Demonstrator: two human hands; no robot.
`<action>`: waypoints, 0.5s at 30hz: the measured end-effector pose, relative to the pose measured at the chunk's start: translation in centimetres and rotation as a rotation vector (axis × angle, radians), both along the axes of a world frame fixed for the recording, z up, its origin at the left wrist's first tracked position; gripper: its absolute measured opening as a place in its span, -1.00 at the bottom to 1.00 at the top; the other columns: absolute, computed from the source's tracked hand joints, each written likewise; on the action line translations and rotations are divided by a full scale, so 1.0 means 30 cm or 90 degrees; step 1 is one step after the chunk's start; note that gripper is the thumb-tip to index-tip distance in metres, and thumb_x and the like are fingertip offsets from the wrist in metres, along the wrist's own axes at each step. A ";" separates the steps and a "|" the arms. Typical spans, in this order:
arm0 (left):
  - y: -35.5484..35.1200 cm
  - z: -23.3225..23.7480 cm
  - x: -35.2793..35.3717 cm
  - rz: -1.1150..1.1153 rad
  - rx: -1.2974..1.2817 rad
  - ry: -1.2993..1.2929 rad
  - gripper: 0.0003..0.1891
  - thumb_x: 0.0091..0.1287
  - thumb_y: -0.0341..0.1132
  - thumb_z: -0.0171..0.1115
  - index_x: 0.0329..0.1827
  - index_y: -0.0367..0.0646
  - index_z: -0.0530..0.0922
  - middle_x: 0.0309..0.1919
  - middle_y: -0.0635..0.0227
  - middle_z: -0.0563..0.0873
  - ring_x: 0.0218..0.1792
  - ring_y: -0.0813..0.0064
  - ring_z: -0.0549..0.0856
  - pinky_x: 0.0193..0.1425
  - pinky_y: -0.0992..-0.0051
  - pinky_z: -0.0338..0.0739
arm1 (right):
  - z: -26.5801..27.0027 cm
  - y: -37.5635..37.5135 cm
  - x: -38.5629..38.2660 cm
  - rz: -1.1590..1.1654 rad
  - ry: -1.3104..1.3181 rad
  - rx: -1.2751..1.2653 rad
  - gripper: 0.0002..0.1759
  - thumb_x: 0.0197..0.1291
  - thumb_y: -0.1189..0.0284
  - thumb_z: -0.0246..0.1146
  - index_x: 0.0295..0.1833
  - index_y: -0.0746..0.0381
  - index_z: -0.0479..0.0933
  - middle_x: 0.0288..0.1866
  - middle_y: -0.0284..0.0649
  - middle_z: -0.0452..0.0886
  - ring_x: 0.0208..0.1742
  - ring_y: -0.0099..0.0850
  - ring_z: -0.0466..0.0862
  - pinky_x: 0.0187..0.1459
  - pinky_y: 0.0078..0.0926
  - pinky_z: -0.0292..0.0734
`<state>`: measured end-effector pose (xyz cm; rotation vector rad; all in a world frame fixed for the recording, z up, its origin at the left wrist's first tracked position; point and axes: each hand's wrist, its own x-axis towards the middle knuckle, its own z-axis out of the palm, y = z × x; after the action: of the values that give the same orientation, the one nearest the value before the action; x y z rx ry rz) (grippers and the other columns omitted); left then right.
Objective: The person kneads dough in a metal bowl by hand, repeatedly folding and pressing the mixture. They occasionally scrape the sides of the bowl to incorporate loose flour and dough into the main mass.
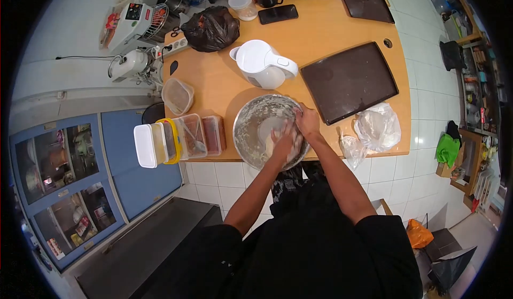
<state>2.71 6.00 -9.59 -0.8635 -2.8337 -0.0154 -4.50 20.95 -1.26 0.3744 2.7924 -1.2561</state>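
Note:
A metal mixing bowl (247,118) stands at the table's front edge, its inner wall smeared with flour and bits of dough. My left hand (285,143) is down inside it, floury, pressed into a pale lump of dough (270,145) that it partly covers. Motion blurs some of those fingers. At the bowl's right rim, my right hand (306,121) is closed on the edge, steadying it. Behind the bowl sits a white pitcher (262,64) with a lid and handle.
A dark baking tray (350,82) and plastic bags of white powder (378,127) lie to the right. On the left are several plastic tubs (192,135). Farther back are a black plastic bag (211,29), a phone (278,14) and a stand mixer (132,65).

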 end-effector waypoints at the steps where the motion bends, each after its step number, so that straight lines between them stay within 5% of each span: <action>1: -0.005 0.062 0.028 0.006 0.007 -0.142 -0.42 0.29 -0.12 0.05 0.40 -0.05 0.35 0.44 0.24 0.30 0.51 0.21 0.14 0.43 -0.23 -0.13 | -0.005 0.005 0.003 0.004 0.005 0.007 -0.78 0.24 0.36 0.20 -0.06 0.22 0.57 -0.45 0.16 0.61 -0.33 0.13 0.65 -0.23 0.02 0.54; 3: -0.021 0.279 0.067 0.021 0.022 -0.430 -0.42 0.33 -0.08 0.00 0.44 0.02 0.32 0.50 0.34 0.22 0.56 0.24 0.05 0.47 -0.22 -0.20 | -0.024 -0.001 0.015 0.021 0.008 0.028 -0.78 0.25 0.35 0.19 -0.07 0.21 0.57 -0.46 0.15 0.61 -0.34 0.13 0.65 -0.23 0.03 0.54; 6: -0.095 0.399 0.096 -0.014 0.060 -0.469 -0.43 0.37 -0.02 -0.01 0.46 0.12 0.29 0.52 0.47 0.20 0.55 0.31 0.09 0.49 -0.11 -0.10 | -0.043 -0.005 0.030 0.032 0.012 0.043 -0.79 0.24 0.37 0.19 -0.09 0.24 0.56 -0.48 0.16 0.60 -0.37 0.13 0.64 -0.25 0.03 0.52; 9: -0.197 0.425 0.088 -0.061 0.118 -0.492 -0.53 0.37 -0.04 -0.01 0.32 0.10 0.46 0.39 0.31 0.40 0.49 0.15 0.21 0.49 -0.08 -0.03 | -0.029 0.010 0.052 0.005 0.026 0.018 -0.80 0.21 0.41 0.19 -0.13 0.28 0.56 -0.50 0.17 0.58 -0.40 0.14 0.62 -0.29 0.03 0.49; 12: -0.204 0.465 0.028 0.081 0.072 -0.554 -0.63 0.34 -0.07 0.05 0.13 0.05 0.59 0.18 0.24 0.57 0.29 0.12 0.43 0.33 -0.01 0.22 | -0.027 -0.009 0.070 0.020 0.037 0.004 -0.82 0.21 0.40 0.20 -0.14 0.27 0.54 -0.51 0.16 0.58 -0.40 0.14 0.62 -0.31 0.02 0.49; 13: -0.218 0.359 0.047 0.085 0.098 -0.350 -0.71 0.30 -0.09 0.10 -0.09 -0.01 0.66 -0.02 0.26 0.64 0.10 0.16 0.52 0.14 0.06 0.34 | -0.024 -0.014 0.059 0.036 0.042 -0.002 -0.83 0.21 0.40 0.20 -0.16 0.27 0.54 -0.51 0.15 0.58 -0.40 0.13 0.62 -0.31 0.01 0.49; 15: -0.189 0.333 0.031 0.125 0.047 -0.348 -0.70 0.28 -0.11 0.09 -0.12 -0.07 0.66 -0.07 0.30 0.67 0.10 0.22 0.55 0.16 0.11 0.37 | -0.011 -0.021 0.066 0.041 0.046 -0.005 -0.85 0.22 0.41 0.20 -0.18 0.27 0.52 -0.51 0.14 0.58 -0.40 0.13 0.62 -0.33 0.01 0.49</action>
<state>3.63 0.34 0.42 -0.6353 -3.3830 -0.3819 -2.54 20.33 -1.61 0.2405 2.8326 -1.2923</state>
